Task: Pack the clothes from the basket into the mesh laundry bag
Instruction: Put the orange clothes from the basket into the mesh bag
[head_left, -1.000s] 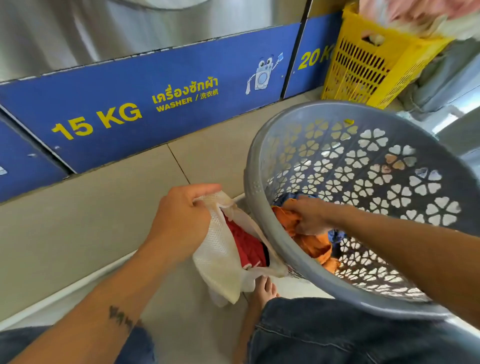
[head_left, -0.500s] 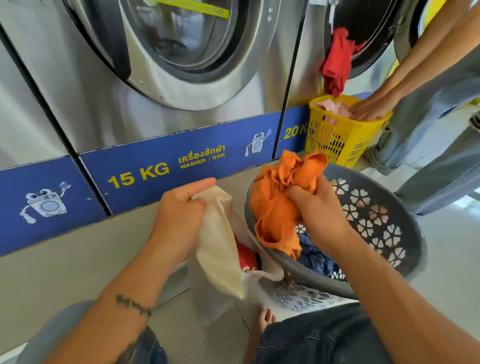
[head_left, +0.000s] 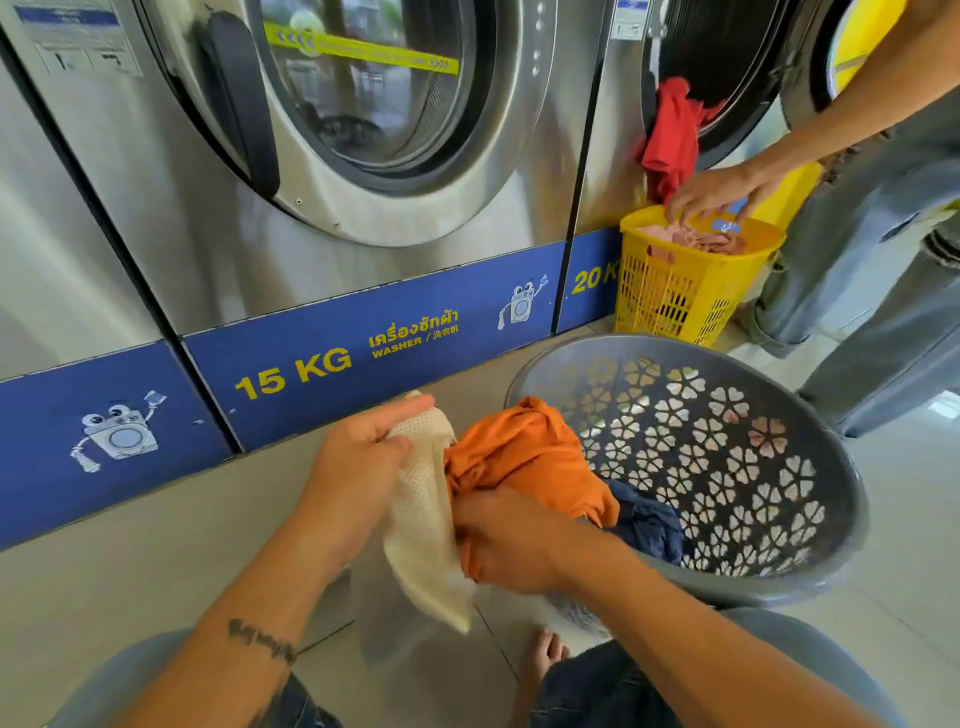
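Observation:
My left hand pinches the top edge of the cream mesh laundry bag, which hangs down in front of me. My right hand grips an orange garment and presses it into the bag's mouth. Most of the orange cloth still bulges above the opening. The grey basket with flower-shaped holes lies tilted at my right. A dark blue garment lies inside it, just behind my right wrist.
Steel washing machines with blue base panels stand right ahead. A yellow basket of pink clothes sits at the right, where another person's hand reaches in. That person's legs stand behind the grey basket. A red cloth hangs from the open drum.
My right hand lifted the orange garment out of the grey basket, carried it left and down, and now pushes it into the bag. My left hand keeps holding the bag.

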